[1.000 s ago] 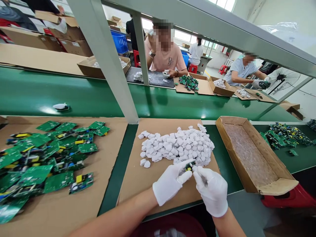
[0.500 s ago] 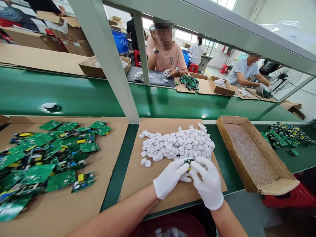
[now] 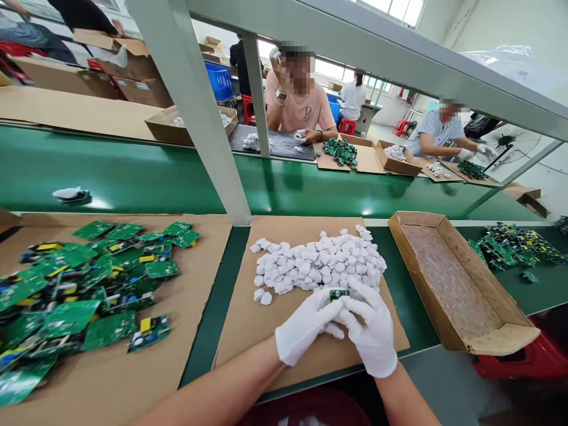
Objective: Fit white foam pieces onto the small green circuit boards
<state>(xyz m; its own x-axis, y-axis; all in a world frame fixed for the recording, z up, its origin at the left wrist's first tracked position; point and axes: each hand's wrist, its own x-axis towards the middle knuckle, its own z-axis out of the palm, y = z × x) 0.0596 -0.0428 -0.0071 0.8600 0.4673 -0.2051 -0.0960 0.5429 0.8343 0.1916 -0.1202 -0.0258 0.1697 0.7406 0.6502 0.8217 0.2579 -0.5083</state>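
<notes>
A small green circuit board [image 3: 339, 294] is pinched between my two white-gloved hands, with only its upper part showing. My left hand [image 3: 310, 324] grips it from the left, thumb and fingers closed. From the right, my right hand [image 3: 369, 328] has its fingers closed round the same board, and the fingertips of both hands meet. Just beyond them, a heap of small white pieces [image 3: 317, 263] lies on a cardboard sheet [image 3: 248, 331]. The hands hide the near edge of that heap.
Left, a pile of green circuit boards [image 3: 66, 313] covers another cardboard sheet [image 3: 177, 307]. Right stands an open cardboard box [image 3: 448, 278], with more boards [image 3: 517, 245] beyond. A green conveyor belt [image 3: 302, 192] runs behind a metal post [image 3: 202, 112]. Co-workers [image 3: 302, 103] sit across it.
Both hands have turned the circuit board, so its green face shows more and the yellow part is hidden. A white and dark item on the belt has moved left.
</notes>
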